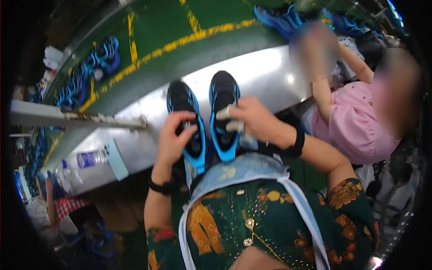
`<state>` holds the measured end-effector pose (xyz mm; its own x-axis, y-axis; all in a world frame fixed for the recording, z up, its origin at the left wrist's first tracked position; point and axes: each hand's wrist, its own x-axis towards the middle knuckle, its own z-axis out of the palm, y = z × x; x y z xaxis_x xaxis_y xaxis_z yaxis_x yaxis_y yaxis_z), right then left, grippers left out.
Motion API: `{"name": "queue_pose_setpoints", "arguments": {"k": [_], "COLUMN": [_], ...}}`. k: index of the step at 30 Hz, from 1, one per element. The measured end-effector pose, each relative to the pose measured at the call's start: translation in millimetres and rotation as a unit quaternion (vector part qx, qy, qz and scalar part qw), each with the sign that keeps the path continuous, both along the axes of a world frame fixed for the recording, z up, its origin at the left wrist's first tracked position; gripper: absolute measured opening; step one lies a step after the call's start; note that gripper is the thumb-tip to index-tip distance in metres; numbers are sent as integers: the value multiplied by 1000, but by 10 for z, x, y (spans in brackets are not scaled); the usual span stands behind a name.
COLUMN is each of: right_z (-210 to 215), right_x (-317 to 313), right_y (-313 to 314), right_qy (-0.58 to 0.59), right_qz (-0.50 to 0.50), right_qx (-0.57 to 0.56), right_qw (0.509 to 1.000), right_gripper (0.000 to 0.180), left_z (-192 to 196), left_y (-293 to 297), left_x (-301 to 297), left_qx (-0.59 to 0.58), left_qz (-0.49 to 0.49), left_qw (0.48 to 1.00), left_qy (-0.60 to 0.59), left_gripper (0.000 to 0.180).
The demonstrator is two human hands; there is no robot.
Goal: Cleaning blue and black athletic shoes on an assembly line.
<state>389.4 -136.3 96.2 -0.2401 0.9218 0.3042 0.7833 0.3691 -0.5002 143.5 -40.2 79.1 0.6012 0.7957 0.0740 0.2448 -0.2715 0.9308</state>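
A shiny metal bench (270,76) runs from eight o'clock to two o'clock. Two black-and-blue shoes (204,108) stand on it at centre.

place: shoe factory line | cues: steel workbench (270,72); green conveyor belt (180,27) carrying blue sneakers (90,67)

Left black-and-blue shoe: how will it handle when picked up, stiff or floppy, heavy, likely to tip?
The left shoe probably lifts easily: the left hand alone grips it near the collar. The black upper looks like soft fabric, so it likely flexes, while the blue sole should stay firmer. Resting flat on the metal bench, it seems unlikely to roll or tip.
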Motion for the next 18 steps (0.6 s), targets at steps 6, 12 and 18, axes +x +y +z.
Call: {"name": "queue_pose_setpoints", "arguments": {"k": [6,12,18], "right_z": [-78,-100,-180], "right_x": [-108,-167,-81], "right_y": [46,-45,-36], "right_qy": [-6,-31,71], "right_qz": [-40,-58,-12], "right_qx": [34,32,-41], "right_qw": [999,997,997], "right_gripper": [30,32,29], "left_z": [-117,-109,-111], "left_y": [55,-19,-25], "left_x": [-121,-140,-125], "left_qx": [-31,-6,-14], "left_qz": [-20,-5,-4], "left_qw": [999,1000,1000], "left_qy": [1,-14,-16], "left_gripper": [28,26,26]}}
